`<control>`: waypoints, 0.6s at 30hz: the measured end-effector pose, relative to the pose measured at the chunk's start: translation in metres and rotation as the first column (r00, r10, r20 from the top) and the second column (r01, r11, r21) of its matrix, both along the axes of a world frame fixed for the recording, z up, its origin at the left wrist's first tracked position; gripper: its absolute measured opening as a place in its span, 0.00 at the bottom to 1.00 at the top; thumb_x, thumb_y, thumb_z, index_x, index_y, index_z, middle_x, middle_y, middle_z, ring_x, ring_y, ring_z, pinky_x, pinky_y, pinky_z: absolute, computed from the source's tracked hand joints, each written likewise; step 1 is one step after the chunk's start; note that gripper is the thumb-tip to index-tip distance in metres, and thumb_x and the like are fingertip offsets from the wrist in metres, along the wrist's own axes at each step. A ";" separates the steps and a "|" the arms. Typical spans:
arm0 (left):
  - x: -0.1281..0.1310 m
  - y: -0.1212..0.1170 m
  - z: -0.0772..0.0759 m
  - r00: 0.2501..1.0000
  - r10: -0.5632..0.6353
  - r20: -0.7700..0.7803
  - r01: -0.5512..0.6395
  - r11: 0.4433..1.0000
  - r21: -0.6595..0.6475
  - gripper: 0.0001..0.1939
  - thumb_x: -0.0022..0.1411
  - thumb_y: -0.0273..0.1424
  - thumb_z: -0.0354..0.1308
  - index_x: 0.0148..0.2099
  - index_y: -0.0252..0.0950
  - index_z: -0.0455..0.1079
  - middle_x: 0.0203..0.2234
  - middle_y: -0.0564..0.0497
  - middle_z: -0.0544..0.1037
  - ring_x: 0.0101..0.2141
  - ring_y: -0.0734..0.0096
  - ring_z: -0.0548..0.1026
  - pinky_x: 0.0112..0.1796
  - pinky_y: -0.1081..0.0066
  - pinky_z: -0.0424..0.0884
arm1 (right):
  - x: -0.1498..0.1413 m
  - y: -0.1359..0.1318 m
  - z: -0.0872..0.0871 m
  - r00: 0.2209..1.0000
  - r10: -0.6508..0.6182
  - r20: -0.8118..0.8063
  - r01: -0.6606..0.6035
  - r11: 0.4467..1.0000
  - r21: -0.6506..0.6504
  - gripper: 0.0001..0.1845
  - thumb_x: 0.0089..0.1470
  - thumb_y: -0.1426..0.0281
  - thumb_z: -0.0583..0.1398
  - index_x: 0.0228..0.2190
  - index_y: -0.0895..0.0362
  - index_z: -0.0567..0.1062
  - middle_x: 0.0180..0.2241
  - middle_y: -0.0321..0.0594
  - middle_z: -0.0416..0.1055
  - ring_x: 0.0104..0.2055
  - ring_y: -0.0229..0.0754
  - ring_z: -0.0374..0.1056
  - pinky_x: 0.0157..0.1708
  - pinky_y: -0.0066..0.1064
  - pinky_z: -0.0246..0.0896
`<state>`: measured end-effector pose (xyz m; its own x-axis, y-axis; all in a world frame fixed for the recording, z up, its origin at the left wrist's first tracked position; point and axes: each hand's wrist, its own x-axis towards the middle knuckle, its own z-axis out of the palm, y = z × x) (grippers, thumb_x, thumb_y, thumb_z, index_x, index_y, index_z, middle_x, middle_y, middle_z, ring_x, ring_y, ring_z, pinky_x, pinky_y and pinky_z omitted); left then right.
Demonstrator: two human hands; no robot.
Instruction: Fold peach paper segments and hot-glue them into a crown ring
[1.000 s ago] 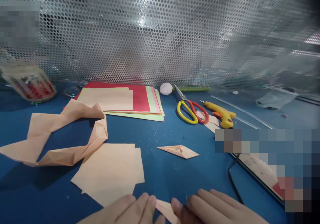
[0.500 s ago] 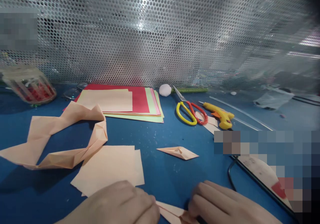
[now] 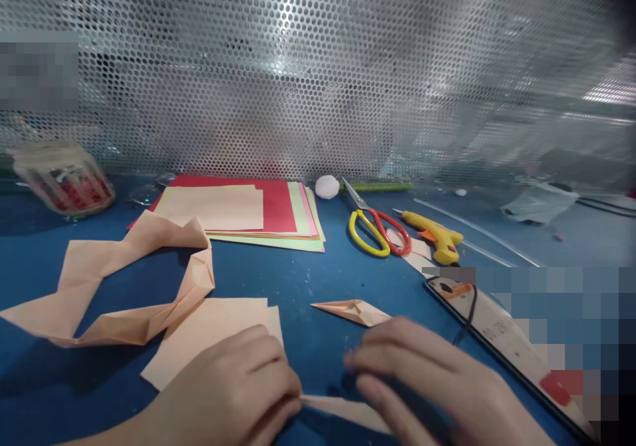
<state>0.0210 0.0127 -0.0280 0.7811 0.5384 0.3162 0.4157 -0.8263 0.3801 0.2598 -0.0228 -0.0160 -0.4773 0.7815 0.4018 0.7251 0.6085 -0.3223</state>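
My left hand (image 3: pixel 243 383) is closed on one tip of a narrow folded piece of peach paper (image 3: pixel 342 409) at the front of the table. Over the other end of that paper is my right hand (image 3: pixel 427 380), its fingers apart and slightly blurred. Its fingers cover part of the paper, and I cannot make out whether they touch it. Just beyond my right fingertips lies a finished-looking diamond-shaped folded peach paper (image 3: pixel 354 310). Loose peach sheets (image 3: pixel 218 333) lie partly under my left hand. A ring of joined folded peach paper (image 3: pixel 112 254) rests at the left.
Coloured paper sheets (image 3: pixel 278 204) are stacked at the back. Scissors (image 3: pixel 370 224), a yellow glue gun (image 3: pixel 437 234), a white ball (image 3: pixel 326 187) and a power strip (image 3: pixel 501 340) with a cable are on the right. A jar (image 3: pixel 64 181) stands far left, before a perforated metal panel (image 3: pixel 298 88).
My right hand has let go of the paper and its fingers have spread, moving up and left. My left hand has risen a little, still holding the paper, which now appears narrower.
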 end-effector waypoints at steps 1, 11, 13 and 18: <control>0.000 0.001 0.003 1.000 0.030 0.006 -0.030 0.998 -0.058 0.07 0.63 0.24 0.54 0.35 0.40 0.70 0.28 0.57 0.76 0.30 0.76 0.74 0.31 0.80 0.70 | 0.001 0.004 -0.001 0.997 -0.081 -0.009 0.081 0.996 0.029 0.11 0.62 0.70 0.55 0.44 0.49 0.74 0.40 0.38 0.74 0.43 0.38 0.73 0.41 0.26 0.71; -0.006 0.013 0.013 0.978 0.179 -0.104 -0.199 0.953 -0.227 0.10 0.69 0.32 0.48 0.37 0.42 0.69 0.32 0.58 0.75 0.35 0.72 0.74 0.37 0.71 0.69 | 0.012 0.026 -0.019 0.977 -0.175 0.122 0.172 0.985 0.029 0.13 0.63 0.69 0.53 0.44 0.53 0.75 0.42 0.43 0.75 0.43 0.43 0.74 0.41 0.35 0.74; -0.007 0.015 0.012 0.974 0.185 -0.133 -0.215 0.943 -0.255 0.12 0.70 0.34 0.45 0.37 0.42 0.68 0.33 0.57 0.74 0.35 0.71 0.73 0.38 0.70 0.68 | 0.011 0.026 -0.016 0.979 -0.153 0.135 0.146 0.988 0.059 0.14 0.64 0.70 0.51 0.41 0.53 0.76 0.38 0.41 0.76 0.39 0.42 0.74 0.38 0.35 0.75; -0.008 0.020 0.014 0.963 0.250 -0.098 -0.267 0.924 -0.273 0.15 0.71 0.36 0.42 0.37 0.41 0.68 0.33 0.56 0.73 0.35 0.72 0.71 0.37 0.71 0.66 | 0.005 0.022 -0.008 0.982 -0.154 0.112 0.151 0.988 0.040 0.13 0.65 0.71 0.48 0.36 0.53 0.72 0.34 0.38 0.73 0.35 0.40 0.73 0.34 0.31 0.74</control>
